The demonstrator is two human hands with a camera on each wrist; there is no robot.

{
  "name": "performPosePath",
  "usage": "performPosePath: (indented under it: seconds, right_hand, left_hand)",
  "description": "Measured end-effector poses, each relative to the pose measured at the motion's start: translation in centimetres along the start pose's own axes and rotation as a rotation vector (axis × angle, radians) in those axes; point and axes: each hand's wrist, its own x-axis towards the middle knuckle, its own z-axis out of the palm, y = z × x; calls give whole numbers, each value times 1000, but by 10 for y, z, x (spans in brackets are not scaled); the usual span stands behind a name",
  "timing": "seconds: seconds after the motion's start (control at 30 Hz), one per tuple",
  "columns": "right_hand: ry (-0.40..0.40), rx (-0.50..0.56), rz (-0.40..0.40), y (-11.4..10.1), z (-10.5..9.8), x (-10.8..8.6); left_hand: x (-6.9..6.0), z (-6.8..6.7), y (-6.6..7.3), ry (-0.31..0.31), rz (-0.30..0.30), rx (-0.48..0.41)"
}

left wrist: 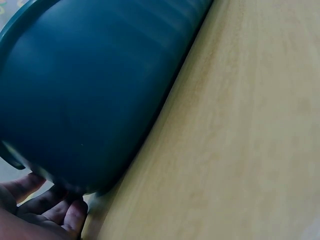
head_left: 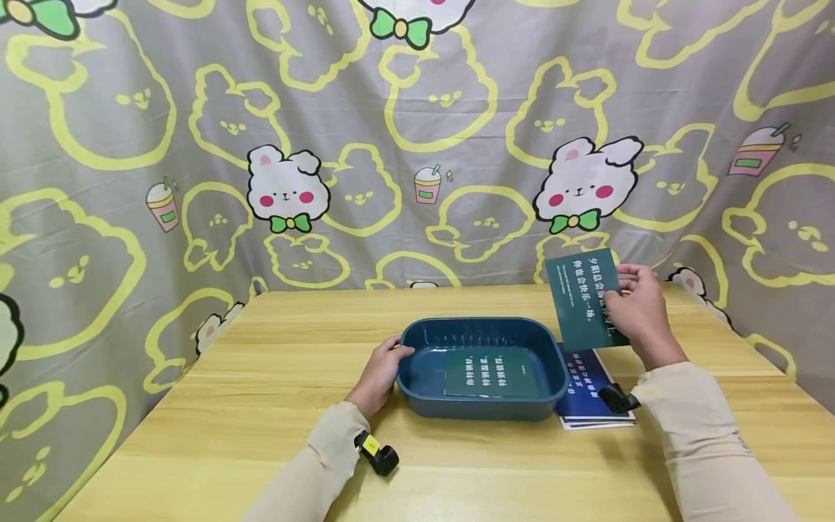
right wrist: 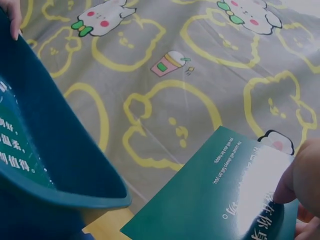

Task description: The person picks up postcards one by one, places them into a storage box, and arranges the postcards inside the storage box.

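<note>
A dark blue-green plastic basin (head_left: 417, 408) stands on the table, and a green card (head_left: 491, 373) with white writing lies inside it. My left hand (head_left: 378, 373) grips the basin's left rim, thumb over the edge; in the left wrist view its fingers (left wrist: 75, 216) bear against the outer wall. Raised to the right of the basin, my right hand (head_left: 639, 312) pinches another green card (head_left: 580, 304) by its right edge, thumb on the printed face. Below that card, a small stack of blue cards (head_left: 590, 395) lies against the basin's right side, partly hidden by it.
The wooden table (head_left: 261, 406) reaches back to a grey curtain (head_left: 352, 94) with cartoon bears. Black camera mounts (head_left: 381, 455) are strapped at both wrists, the right one (head_left: 618, 399) over the blue cards.
</note>
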Motion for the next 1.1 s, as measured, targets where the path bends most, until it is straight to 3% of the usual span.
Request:
performPosePath:
  seconds: [0.63, 1.1]
  right_hand:
    - [20, 8, -62, -15, 4, -6]
    - [-50, 60, -89, -26, 13, -13]
  left_hand:
    - [-1, 1, 0, -15, 0, 11]
    - [-1, 0, 0, -22, 14, 7]
